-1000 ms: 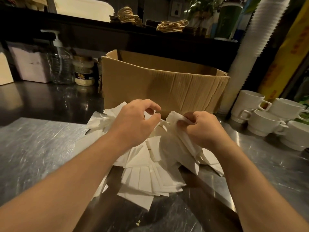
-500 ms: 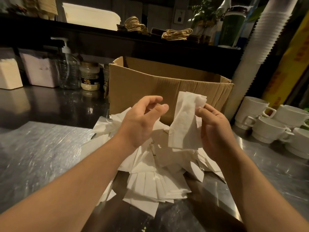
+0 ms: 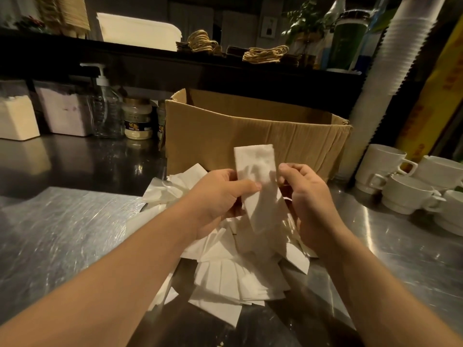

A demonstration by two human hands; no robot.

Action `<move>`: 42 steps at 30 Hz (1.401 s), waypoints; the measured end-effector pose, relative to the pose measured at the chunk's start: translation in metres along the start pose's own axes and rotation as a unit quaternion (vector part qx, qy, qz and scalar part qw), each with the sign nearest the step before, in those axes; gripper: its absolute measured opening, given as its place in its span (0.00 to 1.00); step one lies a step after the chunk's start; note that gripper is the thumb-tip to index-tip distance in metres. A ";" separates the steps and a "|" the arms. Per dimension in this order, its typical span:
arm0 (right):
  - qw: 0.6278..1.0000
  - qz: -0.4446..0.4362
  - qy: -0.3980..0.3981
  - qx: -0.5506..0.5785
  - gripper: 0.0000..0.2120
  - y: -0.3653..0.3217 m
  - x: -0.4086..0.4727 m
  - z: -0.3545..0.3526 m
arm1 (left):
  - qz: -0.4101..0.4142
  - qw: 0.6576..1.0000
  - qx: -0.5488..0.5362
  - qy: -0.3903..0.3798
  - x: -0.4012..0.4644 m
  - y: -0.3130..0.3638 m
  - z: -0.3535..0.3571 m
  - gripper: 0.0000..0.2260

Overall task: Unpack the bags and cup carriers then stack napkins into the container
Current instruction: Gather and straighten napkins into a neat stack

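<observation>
Both your left hand [image 3: 220, 194] and right hand [image 3: 307, 194] pinch one napkin [image 3: 258, 176] upright (to square it, likely) above the loose pile [image 3: 233, 271] on the counter [image 3: 62, 221].

Both bare forearms reach forward and converge, the left hand [image 3: 220, 196] pinching with its thumb laid flat on top and the right hand [image 3: 304, 196] gripping with fingers curled, thumbs nearly meeting.

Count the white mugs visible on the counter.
4 at the right edge: one rear-left, one front-left, one rear-right, one cut off by the frame. More may lie outside.
</observation>
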State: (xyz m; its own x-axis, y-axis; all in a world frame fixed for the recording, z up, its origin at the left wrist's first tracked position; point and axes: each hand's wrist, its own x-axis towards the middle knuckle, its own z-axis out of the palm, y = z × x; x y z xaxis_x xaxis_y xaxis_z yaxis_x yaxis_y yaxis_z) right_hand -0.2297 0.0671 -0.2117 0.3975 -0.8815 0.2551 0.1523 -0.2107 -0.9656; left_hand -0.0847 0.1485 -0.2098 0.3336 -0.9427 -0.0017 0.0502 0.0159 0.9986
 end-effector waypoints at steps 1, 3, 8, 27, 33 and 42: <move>0.999 -0.029 0.014 -0.025 0.10 0.001 0.000 -0.001 | -0.008 0.999 -0.028 0.012 0.000 0.001 0.000 0.07; 0.996 -0.073 0.000 -0.060 0.10 0.000 0.000 -0.001 | -0.009 0.996 -0.084 0.021 0.001 0.002 -0.001 0.06; 0.986 -0.069 -0.101 -0.116 0.19 0.002 -0.004 0.003 | 0.002 0.994 -0.107 0.018 -0.002 0.004 0.001 0.07; 0.982 -0.049 -0.123 -0.136 0.07 0.011 -0.005 0.007 | -0.076 0.968 -0.238 -0.028 -0.004 -0.005 0.012 0.24; 0.986 -0.027 -0.166 -0.004 0.07 0.001 -0.005 -0.004 | -0.071 0.973 -0.218 -0.036 -0.003 0.000 0.005 0.19; 0.990 0.003 -0.124 0.061 0.06 -0.005 -0.002 -0.010 | -0.084 0.975 -0.185 -0.085 -0.002 -0.006 0.000 0.26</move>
State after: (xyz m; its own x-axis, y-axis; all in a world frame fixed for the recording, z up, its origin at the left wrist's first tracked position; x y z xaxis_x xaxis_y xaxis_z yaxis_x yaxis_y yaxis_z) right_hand -0.2402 0.0659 -0.2081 0.6064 -0.7488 0.2676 0.2504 -0.1396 -0.9580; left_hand -0.0855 0.1502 -0.2160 0.1314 -0.9835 -0.1242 0.4370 -0.0550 0.8978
